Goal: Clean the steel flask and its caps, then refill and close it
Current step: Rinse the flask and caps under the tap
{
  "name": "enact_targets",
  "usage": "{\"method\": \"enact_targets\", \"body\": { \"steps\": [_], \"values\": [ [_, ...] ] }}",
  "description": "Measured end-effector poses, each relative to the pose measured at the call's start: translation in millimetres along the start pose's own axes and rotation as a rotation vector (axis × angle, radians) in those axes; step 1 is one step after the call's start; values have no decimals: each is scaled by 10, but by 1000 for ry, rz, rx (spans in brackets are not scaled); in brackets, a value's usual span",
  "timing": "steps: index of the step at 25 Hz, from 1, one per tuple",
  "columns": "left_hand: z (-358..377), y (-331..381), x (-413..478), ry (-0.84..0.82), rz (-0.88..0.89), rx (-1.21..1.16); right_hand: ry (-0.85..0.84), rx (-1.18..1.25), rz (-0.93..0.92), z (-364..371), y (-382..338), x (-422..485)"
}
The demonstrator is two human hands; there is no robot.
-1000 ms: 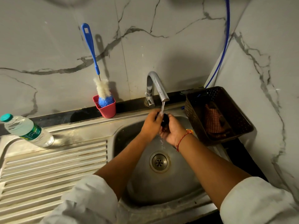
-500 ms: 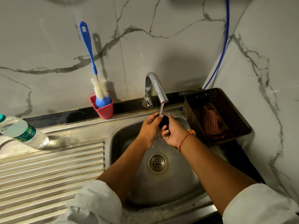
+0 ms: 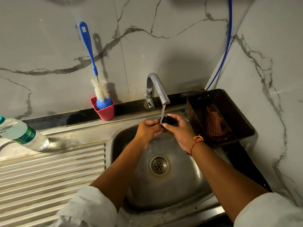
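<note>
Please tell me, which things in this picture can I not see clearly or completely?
1. Black cap, head view: mostly covered by the left hand and right hand, so its shape is unclear.
2. Plastic water bottle, head view: its top is cut off by the left edge, and its label is too blurred to read.
3. Checked cloth in the brown basket, head view: shadow hides what lies beside it.
4. Steel flask: not in view.

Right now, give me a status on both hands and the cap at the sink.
Left hand and right hand both grip the black cap. Cap under the running tap, over the sink. Nothing between stream and cap.
</note>
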State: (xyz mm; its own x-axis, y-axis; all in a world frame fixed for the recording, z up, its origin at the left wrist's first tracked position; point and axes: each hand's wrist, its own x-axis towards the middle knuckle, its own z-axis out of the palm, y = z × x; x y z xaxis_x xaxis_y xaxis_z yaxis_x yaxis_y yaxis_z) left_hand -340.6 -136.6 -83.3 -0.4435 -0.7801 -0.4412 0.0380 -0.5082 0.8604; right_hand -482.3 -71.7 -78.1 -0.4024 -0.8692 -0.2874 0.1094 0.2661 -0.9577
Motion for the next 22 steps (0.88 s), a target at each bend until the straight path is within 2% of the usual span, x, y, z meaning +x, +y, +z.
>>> {"method": "enact_targets", "body": {
  "steps": [4, 7, 12, 18, 22],
  "values": [
    [-72, -49, -47, -66, -54, -104, -4, -119, -108, 6, 95, -62],
    [-119, -86, -39, -42, -83, -157, -13, -101, -132, 24, 137, -102],
    [-168, -115, -77, -1, -115, -268, 17, -216, -173, 85, 145, -125],
    [-180, -165, -87, -15, -126, -300, 12, -404, -246, -1, 231, -146],
    [-104, -144, -106, -59, -56, -205, 29, -460, -210, -94, 294, -148]
  ]
}}
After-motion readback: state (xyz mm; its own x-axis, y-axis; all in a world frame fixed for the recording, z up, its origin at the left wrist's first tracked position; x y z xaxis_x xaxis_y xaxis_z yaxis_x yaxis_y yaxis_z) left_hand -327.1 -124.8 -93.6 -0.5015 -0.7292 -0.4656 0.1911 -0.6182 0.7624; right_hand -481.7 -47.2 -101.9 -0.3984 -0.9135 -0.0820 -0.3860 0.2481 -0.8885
